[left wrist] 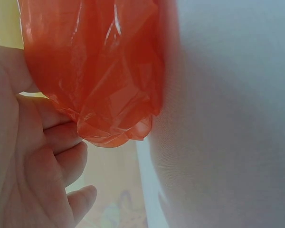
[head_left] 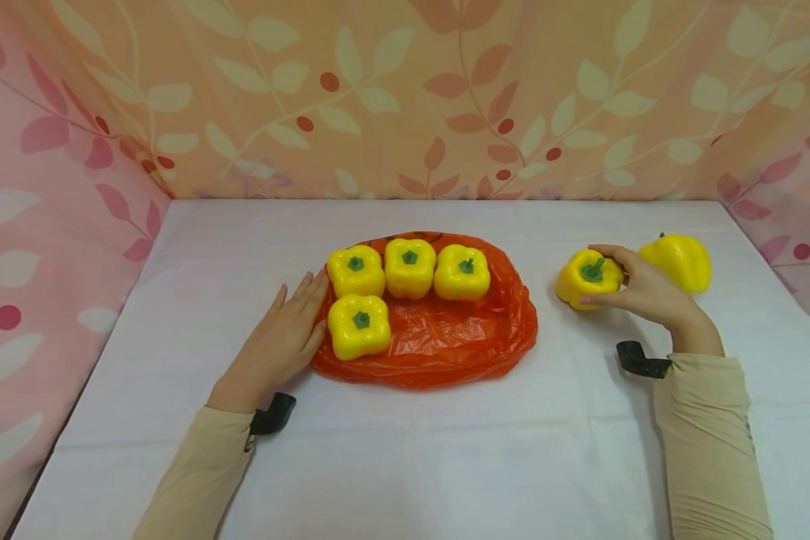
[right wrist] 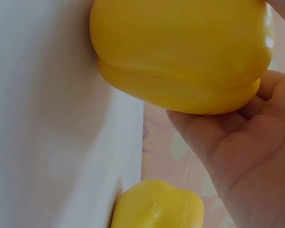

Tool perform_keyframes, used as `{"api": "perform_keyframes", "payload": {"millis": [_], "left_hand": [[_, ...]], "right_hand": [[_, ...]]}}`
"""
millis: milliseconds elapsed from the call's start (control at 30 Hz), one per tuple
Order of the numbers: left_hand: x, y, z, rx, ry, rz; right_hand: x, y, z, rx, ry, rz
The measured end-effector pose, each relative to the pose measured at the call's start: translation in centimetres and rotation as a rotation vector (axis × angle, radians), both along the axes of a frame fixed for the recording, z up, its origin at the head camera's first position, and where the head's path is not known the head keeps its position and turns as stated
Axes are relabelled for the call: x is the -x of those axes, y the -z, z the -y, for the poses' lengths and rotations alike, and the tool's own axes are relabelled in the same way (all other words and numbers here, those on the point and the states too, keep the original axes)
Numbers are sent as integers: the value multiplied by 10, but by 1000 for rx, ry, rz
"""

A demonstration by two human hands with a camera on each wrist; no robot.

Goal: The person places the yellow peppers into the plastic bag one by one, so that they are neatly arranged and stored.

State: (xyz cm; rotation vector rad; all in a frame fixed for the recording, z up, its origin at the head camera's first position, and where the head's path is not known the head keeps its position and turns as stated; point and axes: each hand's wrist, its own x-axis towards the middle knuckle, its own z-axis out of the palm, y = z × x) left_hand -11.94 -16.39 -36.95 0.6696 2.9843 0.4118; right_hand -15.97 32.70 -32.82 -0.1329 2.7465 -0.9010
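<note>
An orange-red plastic bag (head_left: 439,337) lies spread on the table, its edges bunched up like a rim. Several yellow bell peppers (head_left: 359,330) with green stems stand on it, three along the far side and one nearer at the left. My left hand (head_left: 280,330) rests against the bag's left side with its fingers extended; the left wrist view shows them touching the crumpled plastic (left wrist: 109,95). Right of the bag, my right hand (head_left: 648,296) grips another yellow bell pepper (head_left: 583,281) between thumb and fingers, its stem up. In the right wrist view this pepper (right wrist: 180,57) hides some fingers.
One more yellow bell pepper (head_left: 685,262) lies on its side behind the right hand, near the table's right end. A white cloth (head_left: 445,465) covers the table. Leaf-patterned curtains (head_left: 378,97) border its back and sides.
</note>
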Motion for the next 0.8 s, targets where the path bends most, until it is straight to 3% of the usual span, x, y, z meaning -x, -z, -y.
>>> {"api": "perform_keyframes", "payload": {"millis": [800], "left_hand": [[-1, -1, -1, -1, -7, 19]], "right_hand": [[-8, -17, 10, 15, -13, -67]]}}
